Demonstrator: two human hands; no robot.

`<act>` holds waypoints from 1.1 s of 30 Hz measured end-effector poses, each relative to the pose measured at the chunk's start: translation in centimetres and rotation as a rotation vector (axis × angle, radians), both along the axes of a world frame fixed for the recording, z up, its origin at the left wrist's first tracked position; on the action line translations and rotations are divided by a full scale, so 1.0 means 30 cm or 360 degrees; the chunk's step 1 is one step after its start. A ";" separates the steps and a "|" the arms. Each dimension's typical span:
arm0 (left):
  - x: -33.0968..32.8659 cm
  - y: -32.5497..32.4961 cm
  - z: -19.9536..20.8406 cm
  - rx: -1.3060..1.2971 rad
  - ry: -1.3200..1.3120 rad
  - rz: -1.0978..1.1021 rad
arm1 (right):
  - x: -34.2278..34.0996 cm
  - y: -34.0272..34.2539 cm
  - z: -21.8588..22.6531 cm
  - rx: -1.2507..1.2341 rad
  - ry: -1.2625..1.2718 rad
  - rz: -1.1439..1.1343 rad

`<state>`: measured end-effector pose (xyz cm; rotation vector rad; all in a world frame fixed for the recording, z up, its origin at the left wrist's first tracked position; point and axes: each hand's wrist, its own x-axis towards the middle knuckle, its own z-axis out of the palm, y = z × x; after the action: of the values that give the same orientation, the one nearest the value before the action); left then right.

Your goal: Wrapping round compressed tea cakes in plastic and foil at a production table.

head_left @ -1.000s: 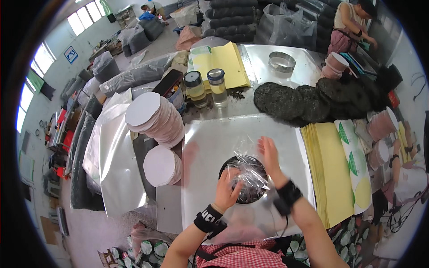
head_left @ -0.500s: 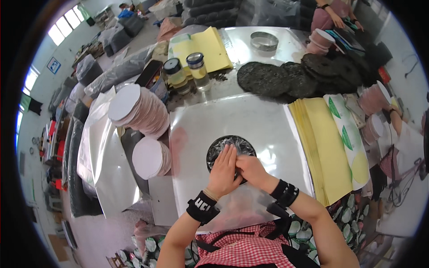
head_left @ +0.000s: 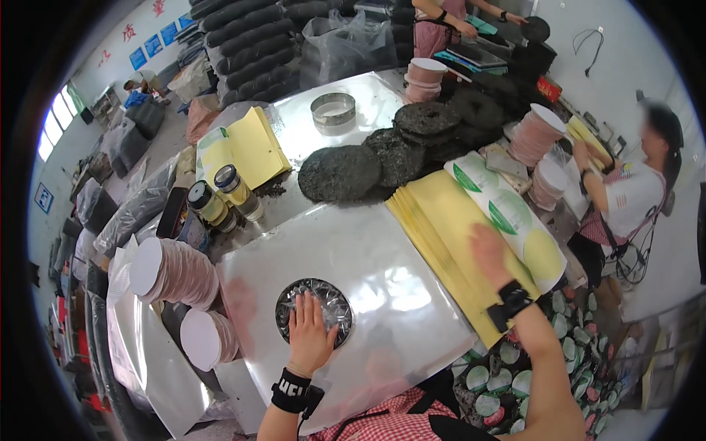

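Observation:
My left hand (head_left: 310, 338) lies flat, fingers stretched out, on a round black disc (head_left: 282, 316) topped with crinkled clear plastic film (head_left: 337, 305). The disc sits on a shiny metal sheet (head_left: 382, 250), and part of it is hidden under the hand. My right hand (head_left: 488, 253) is off to the right, smeared by motion, over a stack of yellow sheets (head_left: 448, 213). Its fingers are too blurred to make out. Beside that stack lies a white sheet printed with green leaves and round shapes (head_left: 489, 187).
Rough black round slabs (head_left: 340, 173) are piled beyond the metal sheet. At left stand pinkish disc stacks (head_left: 180, 272) and two dark-lidded jars (head_left: 239, 192). A metal ring (head_left: 333, 110) lies farther back. One co-worker (head_left: 625, 176) is at right, another (head_left: 441, 29) at the far end.
My right hand has left the disc and moved right, over the yellow sheets. My left hand stays on the film-topped disc. The view has swung to the right.

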<state>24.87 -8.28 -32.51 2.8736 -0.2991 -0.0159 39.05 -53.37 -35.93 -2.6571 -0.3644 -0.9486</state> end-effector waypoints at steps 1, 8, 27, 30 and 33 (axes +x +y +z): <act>-0.006 0.013 -0.012 0.0017 -0.0004 0.0010 | -0.020 -0.138 0.006 -0.0394 0.0126 -0.0252; 0.003 0.007 0.003 0.0072 -0.0014 0.0014 | 0.056 -0.321 -0.123 -0.0573 0.0044 -0.0381; -0.022 0.026 -0.036 -0.0072 -0.0127 0.0060 | -0.272 0.840 0.151 -0.0126 0.0460 0.1396; -0.022 0.039 -0.088 -0.0410 -0.0145 0.0035 | -0.251 0.937 0.160 -0.0354 0.0721 0.1484; -0.053 0.042 -0.085 -0.0460 -0.0106 0.0079 | -0.292 0.917 0.189 -0.0490 0.0807 0.1513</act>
<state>23.29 -7.00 -35.05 2.5966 -0.2220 0.1227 30.28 -25.85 -30.26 -2.3485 -1.5243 0.0790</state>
